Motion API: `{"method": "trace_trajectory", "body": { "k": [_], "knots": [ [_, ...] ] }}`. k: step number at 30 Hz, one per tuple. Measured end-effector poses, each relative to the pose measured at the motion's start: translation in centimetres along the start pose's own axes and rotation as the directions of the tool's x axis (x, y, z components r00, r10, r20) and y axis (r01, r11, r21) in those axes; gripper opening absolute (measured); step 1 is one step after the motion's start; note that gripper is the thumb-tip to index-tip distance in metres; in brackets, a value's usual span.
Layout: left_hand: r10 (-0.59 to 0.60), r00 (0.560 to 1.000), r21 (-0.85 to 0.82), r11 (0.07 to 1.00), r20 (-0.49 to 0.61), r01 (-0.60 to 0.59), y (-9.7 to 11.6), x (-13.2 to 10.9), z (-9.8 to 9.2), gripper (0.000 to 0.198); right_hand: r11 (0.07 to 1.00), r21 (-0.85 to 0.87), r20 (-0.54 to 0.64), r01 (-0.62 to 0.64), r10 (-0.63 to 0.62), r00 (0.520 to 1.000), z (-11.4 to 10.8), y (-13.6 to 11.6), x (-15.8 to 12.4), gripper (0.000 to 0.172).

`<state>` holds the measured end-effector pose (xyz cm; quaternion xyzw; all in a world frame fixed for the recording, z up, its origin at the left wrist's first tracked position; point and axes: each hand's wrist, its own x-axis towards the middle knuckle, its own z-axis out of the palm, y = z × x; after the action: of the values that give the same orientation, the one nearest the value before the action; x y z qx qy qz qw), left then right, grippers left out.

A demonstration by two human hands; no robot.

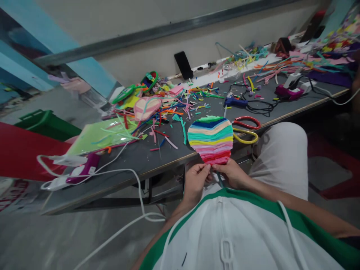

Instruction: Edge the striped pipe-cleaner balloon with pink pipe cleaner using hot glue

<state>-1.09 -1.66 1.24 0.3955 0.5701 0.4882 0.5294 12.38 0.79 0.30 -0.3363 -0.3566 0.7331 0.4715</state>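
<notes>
A striped panel of coloured pipe cleaners narrows toward me, with green and blue bands at its far end and red and pink ones at its near tip. My left hand pinches that tip from the left. On the right side of the same tip, my right hand grips it between thumb and fingers. Part of the panel rests over the table's front edge. Just right of it lie scissors with one red and one yellow handle loop; their blades are hidden. A blue glue gun lies behind the panel.
Pipe cleaner scraps litter the grey table. A pink striped heart-shaped piece lies left of centre. A phone leans on the wall. Purple power strips and a white cable are at the left. A green bin stands beyond.
</notes>
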Motion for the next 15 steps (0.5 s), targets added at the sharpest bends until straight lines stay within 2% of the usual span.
{"method": "trace_trajectory", "body": {
  "k": [4, 8, 15],
  "knots": [
    [-0.029, 0.999, 0.068, 0.997, -0.015, 0.03, 0.8, -0.1, 0.3, 0.032, 0.996, -0.057, 0.04, 0.065, -0.063, 0.997, 0.2, 0.3, 0.1, 0.022],
    [-0.035, 0.996, 0.057, 0.998, -0.086, 0.04, 1.2, -0.7, 0.4, 0.034, 0.984, -0.133, 0.046, 0.122, -0.117, 0.992, 0.0, 0.9, 0.5, 0.022],
    [-0.085, 0.991, 0.023, 0.996, -0.108, 0.088, 1.3, -1.3, 0.5, 0.029, 0.98, -0.153, 0.05, 0.13, -0.124, 0.991, 0.1, 1.3, 0.5, 0.026]
  ]
}}
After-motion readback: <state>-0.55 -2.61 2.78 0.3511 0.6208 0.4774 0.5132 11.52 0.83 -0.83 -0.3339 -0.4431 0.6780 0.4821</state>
